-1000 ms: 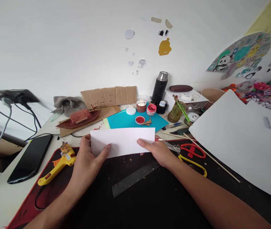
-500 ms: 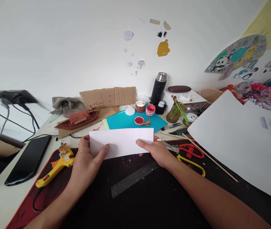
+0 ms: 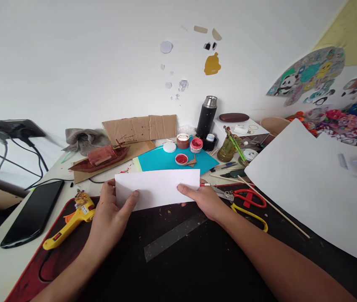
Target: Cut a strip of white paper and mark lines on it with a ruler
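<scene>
A white rectangular paper (image 3: 157,188) is held up between both hands above the dark mat. My left hand (image 3: 112,209) grips its left end, thumb on the front and fingers behind. At the right end my right hand (image 3: 205,199) pinches it the same way, and the end of a red pencil (image 3: 204,184) sticks out beside its fingers. Below the paper a clear ruler (image 3: 175,238) lies slanted on the mat (image 3: 165,277). Scissors with red and yellow handles (image 3: 250,199) lie just right of my right hand.
At left are a yellow glue gun (image 3: 71,224), a black phone (image 3: 33,214) and a red-brown model boat (image 3: 102,158). Behind the paper, paint jars (image 3: 183,141) and a blue sheet (image 3: 153,159) lie near a black flask (image 3: 206,117). Large white sheets (image 3: 310,188) cover the right side.
The whole view has shifted slightly, so things appear a little further left. Both hands keep the same hold on the white paper.
</scene>
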### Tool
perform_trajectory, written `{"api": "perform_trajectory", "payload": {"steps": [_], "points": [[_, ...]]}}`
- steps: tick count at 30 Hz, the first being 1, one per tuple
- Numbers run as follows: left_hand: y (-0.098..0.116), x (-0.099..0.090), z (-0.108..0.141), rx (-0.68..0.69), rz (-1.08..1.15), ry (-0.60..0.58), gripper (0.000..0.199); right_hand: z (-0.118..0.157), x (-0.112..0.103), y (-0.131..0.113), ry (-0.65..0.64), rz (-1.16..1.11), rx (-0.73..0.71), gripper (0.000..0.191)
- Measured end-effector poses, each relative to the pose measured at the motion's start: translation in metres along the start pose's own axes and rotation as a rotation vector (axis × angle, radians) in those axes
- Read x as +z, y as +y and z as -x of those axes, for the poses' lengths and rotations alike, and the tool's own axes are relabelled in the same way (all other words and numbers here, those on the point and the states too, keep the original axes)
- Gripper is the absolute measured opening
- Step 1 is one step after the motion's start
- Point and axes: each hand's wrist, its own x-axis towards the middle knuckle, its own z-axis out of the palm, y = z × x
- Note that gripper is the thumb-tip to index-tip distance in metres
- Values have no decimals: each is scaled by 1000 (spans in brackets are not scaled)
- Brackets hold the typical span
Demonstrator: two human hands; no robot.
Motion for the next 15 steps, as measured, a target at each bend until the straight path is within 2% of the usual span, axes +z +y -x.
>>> {"api": "perform_trajectory", "payload": {"steps": [9,15], "points": [[4,-2,0,-26,104,-60,61,2,3,-7,-10,-6,-10,44],[4,-8,-4,-43,148,4,51,0,3,-13,11,-82,-37,52]]}}
